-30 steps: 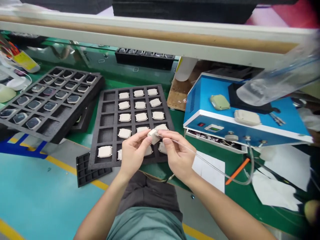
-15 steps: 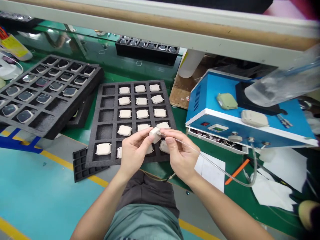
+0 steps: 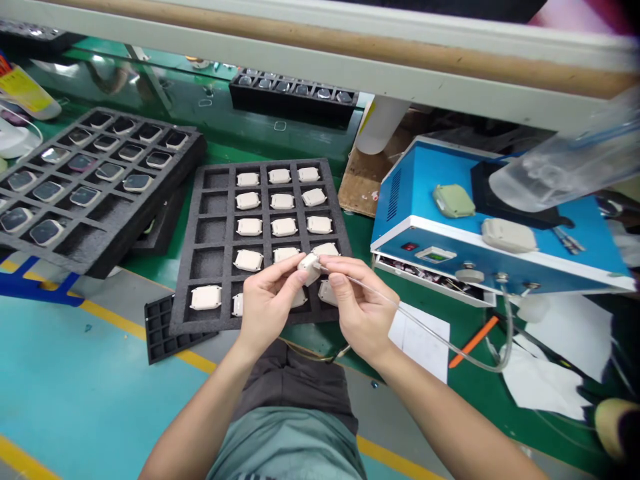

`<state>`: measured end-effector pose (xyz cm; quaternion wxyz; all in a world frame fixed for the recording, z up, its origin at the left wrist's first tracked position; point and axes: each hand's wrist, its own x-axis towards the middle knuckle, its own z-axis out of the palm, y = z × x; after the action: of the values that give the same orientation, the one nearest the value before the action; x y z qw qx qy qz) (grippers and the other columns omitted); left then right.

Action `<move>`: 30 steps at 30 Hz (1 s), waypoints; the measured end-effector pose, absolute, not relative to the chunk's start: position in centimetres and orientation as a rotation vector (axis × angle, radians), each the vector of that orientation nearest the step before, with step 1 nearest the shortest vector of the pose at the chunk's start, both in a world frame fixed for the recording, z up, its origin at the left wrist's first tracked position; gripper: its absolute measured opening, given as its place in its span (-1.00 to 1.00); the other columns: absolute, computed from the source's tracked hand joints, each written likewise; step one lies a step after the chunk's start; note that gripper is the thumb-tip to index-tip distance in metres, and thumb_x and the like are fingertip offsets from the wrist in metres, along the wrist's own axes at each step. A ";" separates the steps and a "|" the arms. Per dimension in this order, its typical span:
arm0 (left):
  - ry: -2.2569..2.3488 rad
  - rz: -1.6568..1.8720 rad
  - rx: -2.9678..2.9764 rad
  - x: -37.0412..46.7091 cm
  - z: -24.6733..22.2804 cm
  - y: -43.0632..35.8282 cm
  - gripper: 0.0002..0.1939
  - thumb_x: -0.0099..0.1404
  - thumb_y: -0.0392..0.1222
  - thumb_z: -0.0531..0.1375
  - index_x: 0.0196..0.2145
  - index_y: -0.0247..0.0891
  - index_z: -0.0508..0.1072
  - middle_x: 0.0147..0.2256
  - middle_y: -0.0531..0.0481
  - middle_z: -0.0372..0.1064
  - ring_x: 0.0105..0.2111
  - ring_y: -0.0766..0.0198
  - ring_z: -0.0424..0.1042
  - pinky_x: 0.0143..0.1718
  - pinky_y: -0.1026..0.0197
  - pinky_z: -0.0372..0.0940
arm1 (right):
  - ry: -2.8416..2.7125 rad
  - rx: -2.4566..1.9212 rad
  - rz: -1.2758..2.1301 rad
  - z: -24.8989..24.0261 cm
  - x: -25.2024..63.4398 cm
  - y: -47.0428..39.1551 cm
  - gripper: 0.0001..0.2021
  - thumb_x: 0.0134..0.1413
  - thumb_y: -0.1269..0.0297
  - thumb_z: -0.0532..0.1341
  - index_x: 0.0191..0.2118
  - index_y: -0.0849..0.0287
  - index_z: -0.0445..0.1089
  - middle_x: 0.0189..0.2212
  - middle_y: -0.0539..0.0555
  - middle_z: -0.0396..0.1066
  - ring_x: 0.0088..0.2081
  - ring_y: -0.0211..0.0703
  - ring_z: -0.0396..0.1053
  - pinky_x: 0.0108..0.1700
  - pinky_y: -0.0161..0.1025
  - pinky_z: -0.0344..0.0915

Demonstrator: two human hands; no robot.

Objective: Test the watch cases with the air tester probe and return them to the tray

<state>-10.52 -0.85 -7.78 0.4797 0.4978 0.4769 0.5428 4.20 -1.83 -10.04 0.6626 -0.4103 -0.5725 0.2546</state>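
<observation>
My left hand [image 3: 270,293] pinches a cream smartwatch case [image 3: 309,269] between thumb and fingers, tilted above the foam tray. Closed on the end of a clear thin tube [image 3: 425,327], my right hand [image 3: 365,300] presses it at the case's right side. The exact contact is hidden by the fingers. Below both hands lies a dark grey foam tray [image 3: 213,230] with cream watch cases [image 3: 249,227] in most of its pockets; several pockets in the left column are bare. The tube curves right to a fitting on the blue machine [image 3: 450,260].
Another foam tray [image 3: 135,233] at left holds watches with dark screens. On the machine rest a green case [image 3: 453,201], a cream case [image 3: 509,235] and a clear cup [image 3: 550,173]. An orange-handled tool [image 3: 474,342] and white papers [image 3: 540,387] lie at right. A shelf edge [image 3: 320,50] crosses above.
Both hands hold nearly the same pose, the watch case and tube together. The view has shifted very slightly; nothing else visibly moves.
</observation>
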 end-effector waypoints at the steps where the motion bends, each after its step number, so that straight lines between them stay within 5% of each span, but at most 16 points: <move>1: 1.161 1.324 1.217 -10.5 -7.8 -0.8 -0.69 0.28 -0.08 0.44 -0.06 -0.24 0.71 -0.09 -0.11 0.67 -0.09 0.04 0.68 0.01 0.11 0.56 | -1.293 -0.922 0.578 -10.1 4.2 -1.8 -0.82 0.35 0.43 0.29 -0.09 0.02 0.62 -0.13 0.07 0.66 -0.04 -0.08 0.62 0.04 -0.12 0.58; 30: 1.109 1.318 1.185 -10.7 -8.2 -1.5 -0.72 0.31 -0.18 0.37 -0.04 -0.23 0.71 -0.05 -0.09 0.66 -0.04 0.06 0.65 0.07 0.13 0.52 | -1.271 -0.963 0.600 -10.2 3.9 -2.4 -0.87 0.32 0.40 0.31 -0.15 0.07 0.64 -0.16 0.09 0.66 -0.08 -0.09 0.63 -0.04 -0.18 0.60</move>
<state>-10.73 -1.45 -8.18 0.5016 0.4904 0.4589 0.5453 3.90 -2.40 -10.18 0.6586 -0.4255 -0.5612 0.2650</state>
